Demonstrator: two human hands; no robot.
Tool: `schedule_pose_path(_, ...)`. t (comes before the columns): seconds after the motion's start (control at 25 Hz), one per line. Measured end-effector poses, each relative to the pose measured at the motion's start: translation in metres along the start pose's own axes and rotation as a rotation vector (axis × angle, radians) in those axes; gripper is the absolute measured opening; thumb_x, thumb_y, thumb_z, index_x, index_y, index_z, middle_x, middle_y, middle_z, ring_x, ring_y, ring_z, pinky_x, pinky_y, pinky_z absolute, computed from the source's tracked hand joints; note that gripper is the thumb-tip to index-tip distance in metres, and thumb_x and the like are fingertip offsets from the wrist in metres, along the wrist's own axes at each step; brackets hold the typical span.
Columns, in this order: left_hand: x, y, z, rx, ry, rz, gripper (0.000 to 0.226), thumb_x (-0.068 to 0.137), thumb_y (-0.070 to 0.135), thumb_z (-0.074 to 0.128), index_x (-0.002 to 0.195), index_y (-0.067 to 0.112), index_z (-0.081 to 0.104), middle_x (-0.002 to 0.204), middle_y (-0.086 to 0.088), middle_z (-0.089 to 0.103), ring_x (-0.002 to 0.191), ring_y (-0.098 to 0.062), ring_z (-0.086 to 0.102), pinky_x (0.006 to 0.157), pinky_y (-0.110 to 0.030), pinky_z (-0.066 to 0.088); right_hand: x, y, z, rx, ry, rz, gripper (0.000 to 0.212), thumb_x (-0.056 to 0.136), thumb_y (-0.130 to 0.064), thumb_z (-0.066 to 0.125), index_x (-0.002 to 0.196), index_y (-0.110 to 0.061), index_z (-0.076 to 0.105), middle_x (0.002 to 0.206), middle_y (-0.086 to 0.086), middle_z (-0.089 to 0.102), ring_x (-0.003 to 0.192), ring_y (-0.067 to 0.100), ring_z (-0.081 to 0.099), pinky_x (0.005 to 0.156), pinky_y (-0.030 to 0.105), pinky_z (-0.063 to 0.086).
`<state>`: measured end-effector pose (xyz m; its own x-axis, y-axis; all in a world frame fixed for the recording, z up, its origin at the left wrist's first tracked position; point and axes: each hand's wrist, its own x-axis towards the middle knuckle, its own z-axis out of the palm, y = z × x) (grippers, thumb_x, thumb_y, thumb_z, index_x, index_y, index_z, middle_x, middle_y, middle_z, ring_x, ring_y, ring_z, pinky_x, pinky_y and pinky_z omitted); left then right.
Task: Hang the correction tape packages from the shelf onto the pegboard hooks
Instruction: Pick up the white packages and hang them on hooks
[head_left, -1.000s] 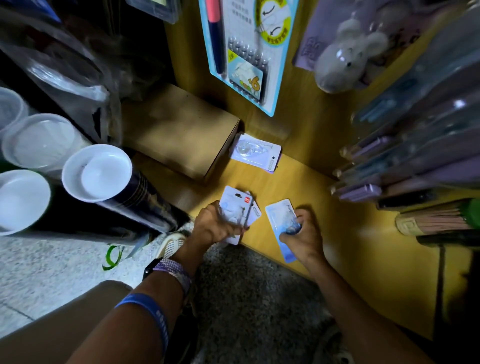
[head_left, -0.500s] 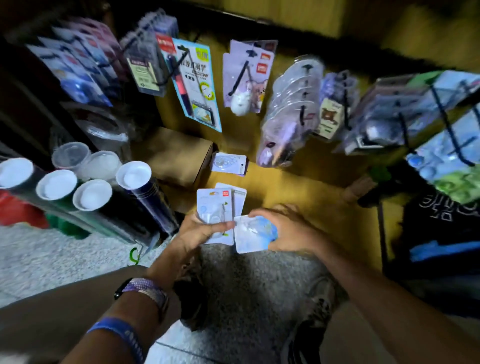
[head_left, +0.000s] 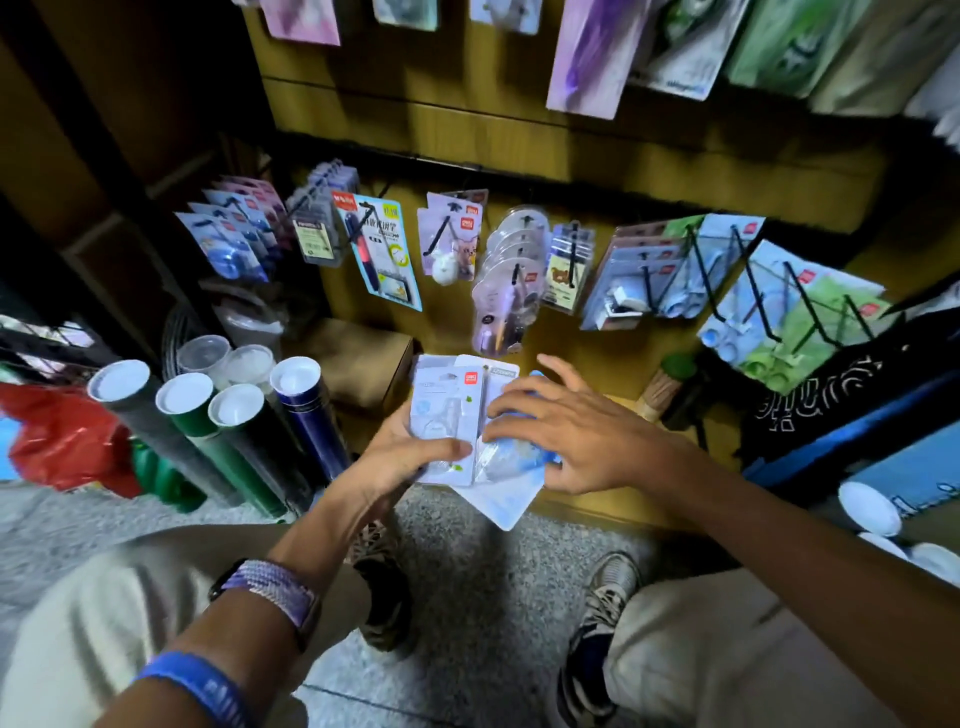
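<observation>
My left hand (head_left: 400, 457) grips a small stack of white correction tape packages (head_left: 447, 405) upright, thumb across the front one. A blue-backed correction tape package (head_left: 506, 499) lies against the right side of that stack. My right hand (head_left: 582, 436) rests on it with fingers spread and fairly straight, pressing it to the stack. Both hands hover above the front of the yellow wooden shelf (head_left: 597, 493). Behind them the pegboard wall (head_left: 571, 150) carries black hooks (head_left: 698, 265) loaded with hanging stationery packs.
A cardboard box (head_left: 358, 364) sits on the shelf to the left. Capped paper rolls (head_left: 234, 431) lean at the left beside a red bag (head_left: 67, 441). Long bare hook ends (head_left: 800, 301) stick out at the right. My knees and shoes are below.
The view has tilted up from the shelf to the pegboard. My right hand lifted the blue package off the shelf, carried it to the left hand's stack, and now lies flat over it.
</observation>
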<state>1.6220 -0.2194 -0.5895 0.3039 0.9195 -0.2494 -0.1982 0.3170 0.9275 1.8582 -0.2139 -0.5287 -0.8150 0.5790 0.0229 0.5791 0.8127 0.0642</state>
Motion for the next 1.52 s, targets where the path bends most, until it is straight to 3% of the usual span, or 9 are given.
schedule_pose_path(0.2,-0.008,0.026,0.020,-0.058,-0.022,0.036,0.062,0.068,-0.015,0.073,0.124,0.009,0.059,0.116,-0.014,0.071,0.102,-0.030,0.068,0.077,-0.041,0.058,-0.008,0.002,-0.036,0.067,-0.026,0.121,0.068,0.077,-0.024,0.059,0.140,-0.038,0.039,0.146,-0.019,0.042,0.147,0.018,0.016,0.119,0.055,0.002)
schedule_pose_path(0.4,-0.012,0.032,0.035,-0.199,-0.042,0.050,0.054,0.073,-0.013,0.066,0.122,0.011,0.060,0.113,-0.013,0.072,0.094,-0.026,0.070,0.074,-0.038,0.060,-0.010,0.010,-0.044,0.105,0.223,0.154,0.058,0.076,-0.010,0.058,0.129,-0.035,0.060,0.158,-0.007,0.030,0.149,0.026,0.016,0.119,0.056,0.017)
schedule_pose_path(0.6,-0.007,0.031,0.036,-0.305,0.002,0.069,0.053,0.071,-0.003,0.066,0.121,0.011,0.059,0.109,-0.010,0.073,0.091,-0.024,0.072,0.067,-0.034,0.059,-0.014,-0.004,-0.030,0.706,0.432,0.532,0.074,0.087,-0.016,0.069,0.147,-0.038,0.032,0.160,-0.016,0.014,0.145,0.003,0.021,0.106,0.023,0.041)
schedule_pose_path(0.72,-0.006,0.032,0.037,-0.277,0.025,0.090,0.054,0.070,0.000,0.069,0.122,0.011,0.059,0.112,-0.012,0.072,0.095,-0.026,0.071,0.070,-0.035,0.059,-0.011,-0.016,-0.015,1.408,0.443,0.838,0.076,0.080,-0.039,0.075,0.145,-0.028,0.037,0.141,0.007,0.054,0.116,0.021,0.060,0.087,0.036,0.057)
schedule_pose_path(0.8,-0.006,0.034,0.039,-0.233,0.021,0.122,0.060,0.068,-0.001,0.076,0.125,0.009,0.058,0.117,-0.013,0.070,0.102,-0.028,0.069,0.074,-0.037,0.058,-0.008,-0.026,-0.015,1.713,0.434,0.905,0.047,0.087,-0.033,0.066,0.127,-0.010,0.055,0.105,0.014,0.073,0.077,0.028,0.072,0.064,0.039,0.060)
schedule_pose_path(0.84,-0.005,0.035,0.040,-0.226,0.015,0.140,0.066,0.067,0.001,0.081,0.127,0.009,0.057,0.120,-0.014,0.069,0.105,-0.030,0.068,0.077,-0.038,0.058,-0.007,-0.031,-0.017,1.769,0.446,0.904,0.037,0.088,-0.028,0.064,0.120,-0.009,0.059,0.098,0.014,0.074,0.069,0.028,0.071,0.057,0.037,0.058)
schedule_pose_path(0.96,-0.004,0.043,0.042,-0.223,0.024,0.178,0.074,0.061,0.015,0.089,0.128,0.011,0.056,0.121,-0.013,0.069,0.108,-0.030,0.067,0.080,-0.039,0.057,-0.003,-0.034,-0.025,1.797,0.512,0.861,0.027,0.089,-0.019,0.066,0.115,-0.015,0.062,0.100,0.012,0.074,0.074,0.028,0.071,0.055,0.034,0.057)
schedule_pose_path(1.32,-0.012,0.117,0.037,-0.363,0.294,0.455,0.043,0.068,0.015,0.078,0.108,0.009,0.065,0.090,-0.005,0.076,0.080,-0.017,0.072,0.067,-0.027,0.058,0.067,-0.034,-0.096,1.688,0.763,0.737,0.024,0.091,-0.013,0.064,0.115,-0.015,0.062,0.096,0.005,0.075,0.063,0.019,0.070,0.050,0.024,0.051)
schedule_pose_path(1.52,-0.021,0.177,0.014,-0.363,0.226,0.556,0.025,0.074,0.021,0.079,0.097,0.017,0.070,0.089,-0.009,0.069,0.078,-0.022,0.065,0.072,-0.030,0.053,0.120,-0.035,-0.141,1.697,0.847,0.656,0.023,0.091,-0.014,0.065,0.114,-0.014,0.062,0.090,0.001,0.075,0.055,0.015,0.064,0.050,0.024,0.051)
